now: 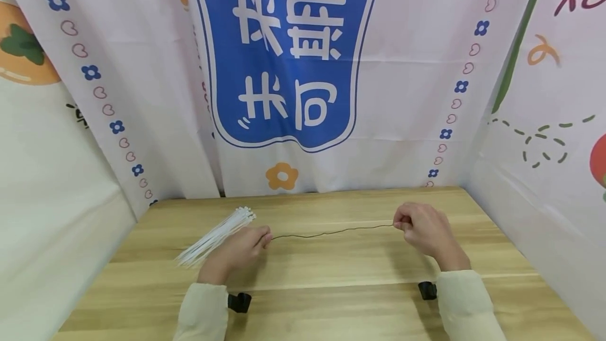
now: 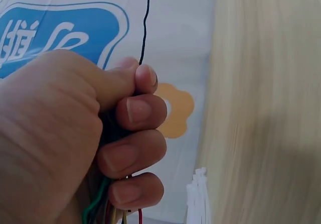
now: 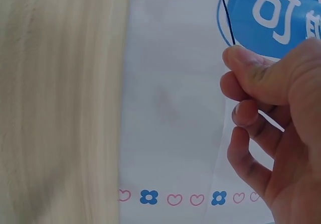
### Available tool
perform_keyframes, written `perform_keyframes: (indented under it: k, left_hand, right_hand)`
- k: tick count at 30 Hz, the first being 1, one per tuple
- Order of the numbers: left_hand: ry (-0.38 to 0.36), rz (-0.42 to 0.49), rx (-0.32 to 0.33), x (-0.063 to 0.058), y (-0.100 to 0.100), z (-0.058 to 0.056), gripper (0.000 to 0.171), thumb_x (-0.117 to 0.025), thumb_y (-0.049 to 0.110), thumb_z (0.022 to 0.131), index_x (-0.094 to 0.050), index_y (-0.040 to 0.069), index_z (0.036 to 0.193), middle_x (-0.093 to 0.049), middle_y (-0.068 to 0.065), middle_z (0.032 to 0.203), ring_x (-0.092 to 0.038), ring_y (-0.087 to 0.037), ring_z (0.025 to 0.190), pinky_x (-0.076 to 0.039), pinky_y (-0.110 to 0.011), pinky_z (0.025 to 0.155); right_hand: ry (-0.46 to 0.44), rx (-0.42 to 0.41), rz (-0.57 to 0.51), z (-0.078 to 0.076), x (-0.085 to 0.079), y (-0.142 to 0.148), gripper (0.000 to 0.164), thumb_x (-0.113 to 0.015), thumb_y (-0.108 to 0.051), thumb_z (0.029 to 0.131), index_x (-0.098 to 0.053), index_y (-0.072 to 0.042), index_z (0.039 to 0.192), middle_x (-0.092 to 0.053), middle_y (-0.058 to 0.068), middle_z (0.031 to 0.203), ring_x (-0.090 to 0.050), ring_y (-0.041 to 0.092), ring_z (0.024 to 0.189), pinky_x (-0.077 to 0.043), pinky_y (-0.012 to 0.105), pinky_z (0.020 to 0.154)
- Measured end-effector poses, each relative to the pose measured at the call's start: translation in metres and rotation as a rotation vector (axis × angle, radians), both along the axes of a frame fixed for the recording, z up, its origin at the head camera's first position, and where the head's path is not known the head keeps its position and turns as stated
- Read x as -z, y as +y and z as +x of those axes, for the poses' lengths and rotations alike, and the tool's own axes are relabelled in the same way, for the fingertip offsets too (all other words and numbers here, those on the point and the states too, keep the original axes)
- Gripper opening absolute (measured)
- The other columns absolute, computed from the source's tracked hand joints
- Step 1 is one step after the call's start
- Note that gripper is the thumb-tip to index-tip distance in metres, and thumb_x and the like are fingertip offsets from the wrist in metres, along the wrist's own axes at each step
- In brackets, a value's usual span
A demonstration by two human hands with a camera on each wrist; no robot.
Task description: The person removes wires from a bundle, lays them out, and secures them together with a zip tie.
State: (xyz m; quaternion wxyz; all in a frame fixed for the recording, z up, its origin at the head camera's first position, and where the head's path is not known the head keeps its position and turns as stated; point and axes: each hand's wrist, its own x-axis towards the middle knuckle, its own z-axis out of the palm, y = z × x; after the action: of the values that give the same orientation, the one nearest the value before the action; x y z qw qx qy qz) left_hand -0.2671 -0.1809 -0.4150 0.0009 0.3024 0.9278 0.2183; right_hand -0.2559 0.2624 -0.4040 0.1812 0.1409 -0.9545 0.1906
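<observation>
- Black wire point(image 1: 324, 233) is running between two hands above the table point(image 1: 331, 272), slightly wavy and looking nearly taut.
- The left hand point(image 1: 241, 249) is pinching one end of the visible stretch between thumb and forefinger, its other fingers curling over coloured wires point(image 2: 96, 202) that are showing underneath.
- The right hand point(image 1: 426, 230) is pinching the other end by thumb and fingertip, its remaining fingers loosely bending.
- To my eye, too hard a pull could be tugging the strand out of either pinch, since so little is being gripped.
- Those left fingers are managing two jobs; should they loosen, the coloured wires could be spilling and tangling.
- White cable ties point(image 1: 215, 238) are lying right by the left hand, perhaps touching, I can't tell; a careless wrist sweep could be scattering them.
- Wood grain is striping the tabletop, and behind it a white cloth point(image 1: 402, 67) is hanging, bearing a blue panel point(image 1: 227, 83) and an orange flower point(image 1: 273, 178).
- More printed cloth point(image 1: 535, 209) is enclosing both sides.
</observation>
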Motion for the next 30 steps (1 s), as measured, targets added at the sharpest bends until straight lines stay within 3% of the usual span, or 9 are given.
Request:
perform_keyframes:
  k: [3, 6, 10, 14, 20, 26, 30]
  left_hand:
    - [0.025, -0.016, -0.013, 0.001, -0.001, 0.001, 0.025, -0.054, 0.011, 0.11, -0.059, 0.015, 0.086, -0.059, 0.005, 0.078, -0.047, -0.003, 0.069, -0.044, -0.024, 0.068]
    - [0.058, -0.007, 0.015, -0.001, -0.002, 0.001, 0.021, -0.056, 0.007, 0.108, -0.063, 0.013, 0.089, -0.068, 0.0, 0.084, -0.05, -0.002, 0.072, -0.047, -0.025, 0.069]
    - [0.071, -0.008, 0.005, -0.002, -0.003, 0.002, 0.021, -0.057, 0.013, 0.109, -0.066, 0.015, 0.09, -0.071, 0.002, 0.085, -0.05, 0.0, 0.071, -0.047, -0.024, 0.068]
    - [0.079, -0.004, -0.026, -0.001, -0.005, 0.004, 0.025, -0.061, 0.022, 0.108, -0.063, 0.02, 0.084, -0.059, 0.011, 0.073, -0.045, 0.002, 0.064, -0.042, -0.022, 0.062]
    - [0.146, -0.021, 0.008, -0.003, -0.008, 0.007, 0.039, -0.064, 0.026, 0.106, -0.048, 0.024, 0.071, -0.035, 0.016, 0.064, -0.034, 0.003, 0.059, -0.034, -0.02, 0.057]
    - [0.225, -0.064, 0.025, -0.002, -0.012, 0.009, 0.038, -0.066, 0.026, 0.105, -0.049, 0.024, 0.071, -0.037, 0.018, 0.062, -0.034, 0.003, 0.058, -0.035, -0.02, 0.056]
    - [0.254, -0.08, 0.038, -0.004, -0.012, 0.011, 0.032, -0.065, 0.02, 0.105, -0.054, 0.022, 0.075, -0.047, 0.017, 0.066, -0.037, 0.003, 0.059, -0.038, -0.02, 0.058]
  right_hand:
    - [-0.018, -0.025, 0.029, 0.0, 0.002, 0.001, 0.029, -0.077, -0.006, 0.089, -0.07, -0.03, 0.076, -0.057, -0.016, 0.068, -0.05, 0.006, 0.063, -0.04, 0.03, 0.06]
    - [-0.034, -0.028, 0.043, 0.0, 0.002, 0.002, 0.028, -0.078, -0.008, 0.09, -0.069, -0.03, 0.076, -0.055, -0.016, 0.065, -0.049, 0.005, 0.06, -0.04, 0.03, 0.059]
    - [-0.047, -0.049, 0.065, 0.002, -0.002, 0.007, 0.026, -0.08, -0.011, 0.092, -0.069, -0.029, 0.077, -0.057, -0.015, 0.066, -0.049, 0.004, 0.061, -0.04, 0.03, 0.058]
    - [-0.079, -0.078, 0.091, 0.004, -0.004, 0.013, 0.021, -0.078, -0.015, 0.095, -0.071, -0.028, 0.081, -0.063, -0.015, 0.072, -0.051, 0.001, 0.063, -0.042, 0.029, 0.06]
    - [-0.129, -0.108, 0.119, 0.008, -0.003, 0.022, 0.013, -0.075, -0.018, 0.099, -0.072, -0.026, 0.088, -0.068, -0.013, 0.078, -0.052, 0.001, 0.066, -0.043, 0.026, 0.063]
    - [-0.115, -0.146, 0.149, 0.011, -0.002, 0.024, 0.017, -0.076, -0.02, 0.098, -0.068, -0.028, 0.085, -0.062, -0.016, 0.076, -0.05, 0.001, 0.067, -0.042, 0.026, 0.063]
    - [-0.038, -0.198, 0.176, 0.012, -0.002, 0.021, 0.024, -0.077, -0.015, 0.096, -0.063, -0.028, 0.082, -0.052, -0.019, 0.073, -0.046, 0.0, 0.066, -0.039, 0.023, 0.061]
